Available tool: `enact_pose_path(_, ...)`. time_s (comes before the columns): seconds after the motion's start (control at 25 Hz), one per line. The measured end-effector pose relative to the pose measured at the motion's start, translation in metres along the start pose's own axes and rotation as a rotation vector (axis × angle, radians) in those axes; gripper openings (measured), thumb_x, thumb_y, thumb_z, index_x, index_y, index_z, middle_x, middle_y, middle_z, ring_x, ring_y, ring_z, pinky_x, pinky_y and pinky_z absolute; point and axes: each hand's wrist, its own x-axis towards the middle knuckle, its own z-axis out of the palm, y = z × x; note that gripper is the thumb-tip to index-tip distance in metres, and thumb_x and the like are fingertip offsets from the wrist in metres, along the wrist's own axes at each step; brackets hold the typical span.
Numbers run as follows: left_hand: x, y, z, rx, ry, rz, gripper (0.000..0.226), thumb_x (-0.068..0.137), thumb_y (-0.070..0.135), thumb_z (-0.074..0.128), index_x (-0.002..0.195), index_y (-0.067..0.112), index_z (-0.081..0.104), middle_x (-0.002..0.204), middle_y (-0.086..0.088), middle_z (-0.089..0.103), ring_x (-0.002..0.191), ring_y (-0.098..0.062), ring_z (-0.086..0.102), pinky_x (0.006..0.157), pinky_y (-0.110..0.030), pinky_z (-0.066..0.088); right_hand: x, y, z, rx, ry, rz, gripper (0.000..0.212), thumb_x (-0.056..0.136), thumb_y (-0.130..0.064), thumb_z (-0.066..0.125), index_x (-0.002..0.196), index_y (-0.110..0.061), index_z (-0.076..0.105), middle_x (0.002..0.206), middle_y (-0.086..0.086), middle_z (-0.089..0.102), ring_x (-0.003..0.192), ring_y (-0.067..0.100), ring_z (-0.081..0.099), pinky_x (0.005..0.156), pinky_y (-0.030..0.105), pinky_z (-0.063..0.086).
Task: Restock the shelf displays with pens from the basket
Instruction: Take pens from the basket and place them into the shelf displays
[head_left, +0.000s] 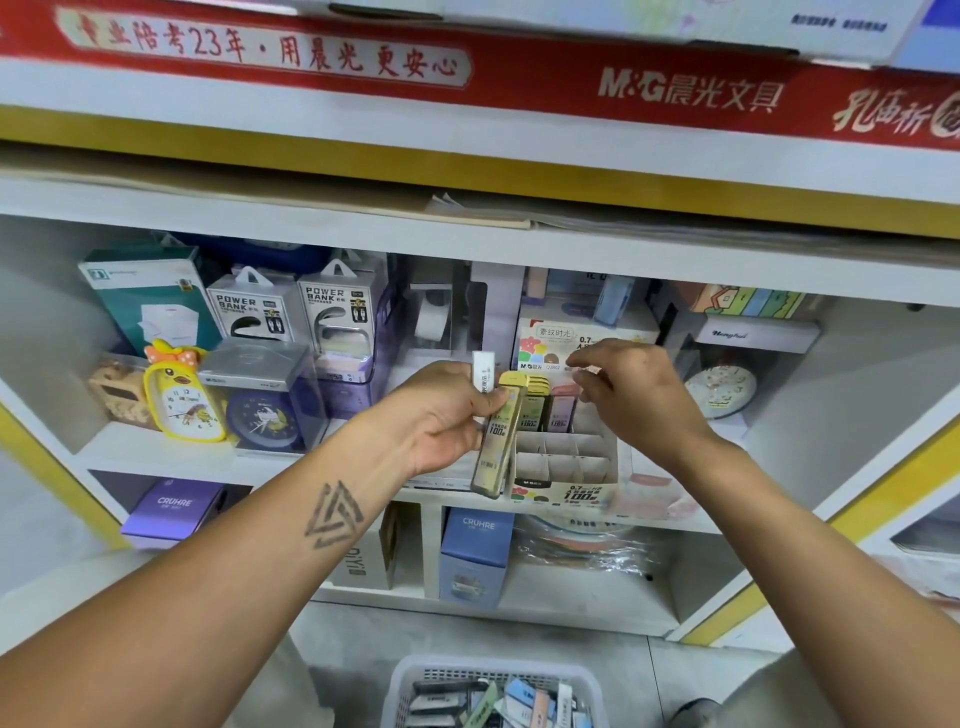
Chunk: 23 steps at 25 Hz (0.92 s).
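- The left hand pinches a long yellow-green pack between thumb and fingers, together with a small white pack above it.
- Just right of this hand stands the display box with cardboard compartments; some packs stand in its back row.
- The right hand hovers over that back row, fingers loosely curled; I cannot tell if it grips something.
- Below both hands is the basket with more packs.

L hand grips yellow pack | R hand over display box, prob. empty | basket below
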Motion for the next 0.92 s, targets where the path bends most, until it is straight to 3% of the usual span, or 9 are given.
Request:
enact_pose_path(0.08, 0.000, -0.002, 0.002, 0.080, 0.019, 0.034, 0.024, 0.089, -0.017, 0.053, 0.096, 0.004, 0.064, 0.065, -0.005, 0.071, 0.063, -0.016, 0.068, 0.054, -0.031, 0.052, -0.001, -0.013, -0.003, 0.253, -0.033, 0.100, 0.012, 0.096, -0.024, 0.064, 0.100, -0.019, 0.075, 0.086, -0.006, 0.076, 0.073, 0.012, 0.070, 0.070, 0.026, 0.055)
enact_pose_path(0.16, -0.002, -0.003, 0.005, 0.133, 0.030, 0.059, 0.024, 0.089, -0.016, 0.056, 0.092, 0.005, 0.066, 0.063, -0.003, 0.071, 0.059, -0.013, 0.067, 0.051, -0.028, 0.052, -0.004, -0.029, -0.002, 0.567, -0.156, 0.226, 0.014, 0.092, -0.028, 0.071, 0.101, -0.018, 0.074, 0.081, 0.001, 0.075, 0.063, 0.011, 0.068, 0.060, 0.027, 0.055)
enact_pose_path(0.24, -0.002, -0.004, 0.007, 0.122, 0.031, 0.064, 0.018, 0.089, -0.014, 0.057, 0.092, 0.001, 0.065, 0.070, -0.008, 0.072, 0.068, -0.019, 0.069, 0.061, -0.032, 0.057, -0.005, -0.038, 0.002, 0.702, -0.195, 0.286, 0.011, 0.088, -0.015, 0.075, 0.099, -0.011, 0.073, 0.082, 0.013, 0.074, 0.059, 0.012, 0.064, 0.056, 0.026, 0.054)
enact_pose_path(0.32, -0.002, -0.003, 0.007, 0.092, 0.057, 0.055, 0.010, 0.094, -0.009, 0.056, 0.098, -0.002, 0.062, 0.086, -0.017, 0.072, 0.080, -0.028, 0.069, 0.076, -0.042, 0.059, -0.003, -0.038, -0.002, 0.752, -0.127, 0.302, 0.009, 0.087, -0.002, 0.073, 0.093, -0.008, 0.072, 0.079, 0.015, 0.072, 0.058, 0.014, 0.065, 0.056, 0.026, 0.054)
enact_pose_path(0.4, -0.001, 0.000, 0.002, 0.140, 0.111, 0.050, 0.007, 0.098, -0.001, 0.054, 0.100, 0.000, 0.060, 0.096, -0.021, 0.071, 0.085, -0.032, 0.069, 0.083, -0.046, 0.058, -0.001, -0.029, -0.010, 0.681, -0.018, 0.254, 0.011, 0.087, 0.001, 0.072, 0.093, -0.008, 0.070, 0.079, 0.014, 0.071, 0.059, 0.019, 0.067, 0.059, 0.032, 0.058)
enact_pose_path(0.64, -0.007, 0.008, -0.011, 0.152, 0.133, 0.020, 0.004, 0.102, 0.000, 0.046, 0.098, 0.002, 0.044, 0.090, -0.029, 0.072, 0.079, -0.041, 0.073, 0.064, -0.040, 0.063, -0.005, -0.017, 0.002, 0.245, 0.087, 0.031, 0.010, 0.090, -0.014, 0.072, 0.094, -0.022, 0.066, 0.077, -0.010, 0.069, 0.068, 0.010, 0.068, 0.070, 0.034, 0.058)
enact_pose_path(0.76, -0.008, 0.007, -0.011, 0.107, 0.081, 0.014, 0.008, 0.099, -0.004, 0.049, 0.107, -0.002, 0.046, 0.088, -0.031, 0.070, 0.080, -0.043, 0.072, 0.063, -0.039, 0.063, -0.006, -0.014, 0.012, 0.191, 0.068, -0.036, 0.009, 0.091, -0.014, 0.070, 0.097, -0.018, 0.067, 0.078, -0.004, 0.071, 0.069, 0.014, 0.068, 0.068, 0.035, 0.057)
enact_pose_path(0.92, -0.004, 0.006, -0.014, 0.084, 0.067, 0.018, 0.023, 0.094, -0.016, 0.048, 0.114, -0.007, 0.053, 0.086, -0.030, 0.067, 0.085, -0.043, 0.071, 0.072, -0.043, 0.062, -0.008, -0.013, 0.016, 0.019, 0.018, -0.159, 0.014, 0.092, -0.003, 0.065, 0.099, -0.007, 0.076, 0.095, 0.005, 0.074, 0.085, 0.022, 0.069, 0.079, 0.032, 0.053)
